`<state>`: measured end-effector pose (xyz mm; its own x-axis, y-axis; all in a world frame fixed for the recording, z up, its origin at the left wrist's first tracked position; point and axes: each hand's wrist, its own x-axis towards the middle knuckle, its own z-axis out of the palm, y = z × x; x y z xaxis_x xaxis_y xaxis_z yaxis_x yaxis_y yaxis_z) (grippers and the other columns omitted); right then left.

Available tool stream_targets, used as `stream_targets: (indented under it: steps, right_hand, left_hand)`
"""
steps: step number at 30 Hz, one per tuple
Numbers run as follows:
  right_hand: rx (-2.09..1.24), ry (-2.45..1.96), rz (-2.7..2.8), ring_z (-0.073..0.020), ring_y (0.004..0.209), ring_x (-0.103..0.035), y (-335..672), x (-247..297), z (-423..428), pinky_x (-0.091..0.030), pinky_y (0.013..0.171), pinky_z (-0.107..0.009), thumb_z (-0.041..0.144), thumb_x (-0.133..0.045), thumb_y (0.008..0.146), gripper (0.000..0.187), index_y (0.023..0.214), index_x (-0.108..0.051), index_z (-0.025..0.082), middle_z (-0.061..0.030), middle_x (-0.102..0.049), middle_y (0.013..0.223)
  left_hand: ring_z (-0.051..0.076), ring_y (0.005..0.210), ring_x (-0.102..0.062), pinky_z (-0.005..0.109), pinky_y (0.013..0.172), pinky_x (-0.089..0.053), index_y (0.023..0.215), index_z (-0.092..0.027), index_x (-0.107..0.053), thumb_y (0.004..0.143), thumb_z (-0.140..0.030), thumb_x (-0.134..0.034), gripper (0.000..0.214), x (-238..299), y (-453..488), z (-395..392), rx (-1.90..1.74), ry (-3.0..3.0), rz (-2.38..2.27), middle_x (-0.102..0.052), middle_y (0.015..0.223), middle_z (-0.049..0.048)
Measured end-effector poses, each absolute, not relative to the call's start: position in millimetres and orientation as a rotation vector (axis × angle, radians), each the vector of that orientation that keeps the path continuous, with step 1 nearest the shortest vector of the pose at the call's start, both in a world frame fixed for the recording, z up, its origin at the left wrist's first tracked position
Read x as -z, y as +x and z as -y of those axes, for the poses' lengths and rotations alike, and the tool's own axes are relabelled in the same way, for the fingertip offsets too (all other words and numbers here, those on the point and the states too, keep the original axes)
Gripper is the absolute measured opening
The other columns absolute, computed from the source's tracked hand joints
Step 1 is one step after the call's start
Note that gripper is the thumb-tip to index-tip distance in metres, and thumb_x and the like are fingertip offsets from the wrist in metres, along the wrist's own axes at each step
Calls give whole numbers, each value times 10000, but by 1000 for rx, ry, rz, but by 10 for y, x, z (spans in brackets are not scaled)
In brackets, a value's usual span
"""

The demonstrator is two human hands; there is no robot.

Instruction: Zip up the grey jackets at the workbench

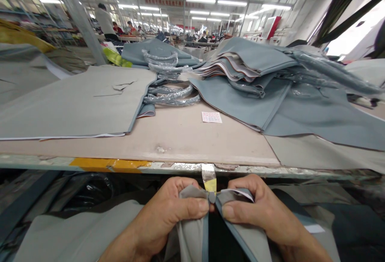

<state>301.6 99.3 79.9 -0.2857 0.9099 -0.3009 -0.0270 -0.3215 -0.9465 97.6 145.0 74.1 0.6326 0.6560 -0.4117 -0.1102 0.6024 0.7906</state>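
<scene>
Head view: L hand and R hand both grasping, thumbs on top, the 2 sides of a grey fabric pc w/ blue-grey edging, right at the table's front edge. L hand pinches 1 side, R hand the other; fabric gapes btwn them, dark inside, & hangs down below the hands. A metallic/yellow tab sticks down off the edge btwn the hands, its tip at the top of the gap; can't tell if it touches the fabric.

Table: orange tape along the front edge, L of the tab. Small printed slip lies flat near the middle. To the L, a big grey panel w/ slits cut in it; just beside it, plastic-wrapped tubes, curved. To the R, a pile of blue-grey panels, edges fanned, more wrapped tubing on/beside it.

Bg: 1 person in a white top at far L, others farther back, too small to make out, under rows of ceiling lights.
</scene>
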Motion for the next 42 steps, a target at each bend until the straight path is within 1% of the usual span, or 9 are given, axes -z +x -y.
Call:
stream_targets:
  steps: [5, 9, 14, 18, 24, 28, 32, 38, 42]
  right_hand:
    - [-1670, -1236, 1198, -29, 468, -208, 3010, -785, -985, -171, 411, -149, 403, -762, 718, 400, 617, -507, 113, 52, -319, 508]
    - [-1663, -1231, 1209, -29, 469, -220, 3000, -788, -991, -176, 413, -147, 378, -761, 721, 387, 614, -496, 117, 49, -329, 515]
    - [-1658, -1209, 1192, -31, 471, -210, 2967, -802, -1005, -172, 413, -151, 379, -757, 724, 397, 600, -479, 123, 52, -318, 507]
    - [-1629, -1224, 1206, -35, 474, -206, 2953, -788, -994, -183, 419, -156, 399, -745, 729, 406, 595, -475, 127, 53, -308, 507]
    - [-1588, -1241, 1210, -45, 501, -217, 2952, -781, -994, -192, 439, -162, 393, -759, 728, 413, 590, -476, 126, 52, -305, 522]
    - [-1580, -1223, 1220, -46, 504, -214, 2941, -794, -987, -192, 442, -163, 409, -759, 737, 427, 591, -475, 124, 51, -308, 524]
    - [-1572, -1235, 1208, -46, 503, -204, 2924, -800, -974, -185, 441, -166, 397, -744, 747, 413, 593, -475, 124, 51, -301, 527]
    - [-1566, -1226, 1187, -51, 515, -219, 2926, -780, -1032, -174, 443, -173, 423, -808, 700, 476, 591, -449, 129, 47, -304, 540]
    - [-1580, -1226, 1200, -50, 519, -214, 2954, -745, -1022, -167, 448, -174, 453, -769, 751, 477, 611, -447, 130, 47, -306, 551]
  left_hand:
    - [70, 546, -357, 198, 538, -254, 646, -119, -608, 565, -338, -849, 336, -750, 989, -1450, -499, 855, -778, -520, 584, -14]
    - [71, 546, -357, 200, 538, -267, 669, -130, -571, 576, -387, -850, 391, -742, 983, -1449, -490, 858, -790, -498, 599, -19]
    - [64, 532, -307, 201, 513, -236, 655, -150, -510, 591, -402, -847, 425, -735, 980, -1447, -482, 874, -815, -426, 573, -45]
    - [66, 543, -311, 201, 520, -232, 664, -151, -506, 611, -411, -842, 427, -727, 982, -1463, -472, 902, -808, -430, 584, -41]
    - [66, 547, -303, 202, 518, -222, 712, -154, -510, 659, -475, -824, 452, -687, 951, -1497, -439, 996, -809, -414, 605, -44]
    - [67, 549, -342, 191, 520, -254, 716, -155, -499, 664, -494, -827, 475, -694, 944, -1466, -427, 980, -827, -441, 620, -36]
    - [65, 556, -342, 185, 526, -274, 709, -138, -519, 673, -508, -820, 478, -749, 976, -1441, -466, 967, -852, -450, 620, -33]
    - [75, 548, -432, 181, 533, -334, 702, -134, -536, 622, -472, -865, 479, -743, 1021, -1496, -500, 874, -830, -519, 628, -9]
    - [65, 543, -417, 174, 528, -314, 707, -141, -522, 664, -476, -847, 468, -675, 999, -1488, -492, 875, -836, -500, 624, -19]
